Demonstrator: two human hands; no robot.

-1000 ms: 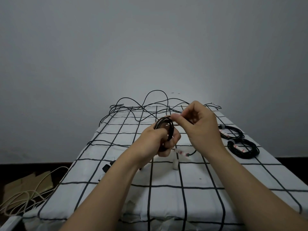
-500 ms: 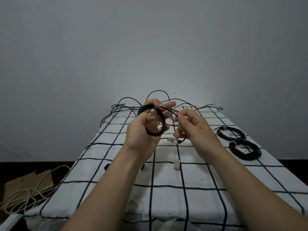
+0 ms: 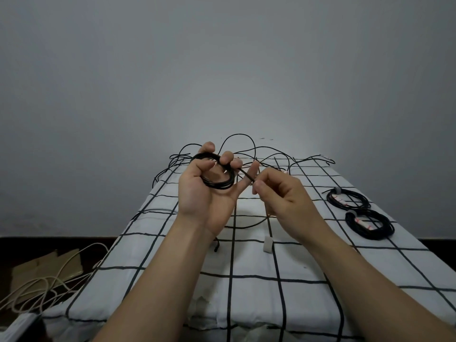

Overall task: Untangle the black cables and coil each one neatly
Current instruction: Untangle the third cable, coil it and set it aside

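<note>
Black cable coil (image 3: 217, 174), held above the far half of the table (image 3: 246, 292): left hand (image 3: 206, 196) curls fingers and thumb round its loops; right hand (image 3: 281, 197) pinches the free strand (image 3: 246, 174) leading off it. Risk: if the trailing length catches in the tangle (image 3: 246, 154) along the far edge, tension may drag loops loose or uneven.

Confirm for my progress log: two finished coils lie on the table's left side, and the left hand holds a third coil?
No. The head view shows the far finished coil and the near finished coil on the table's right side, not left. The left hand does hold a third coil.
</note>
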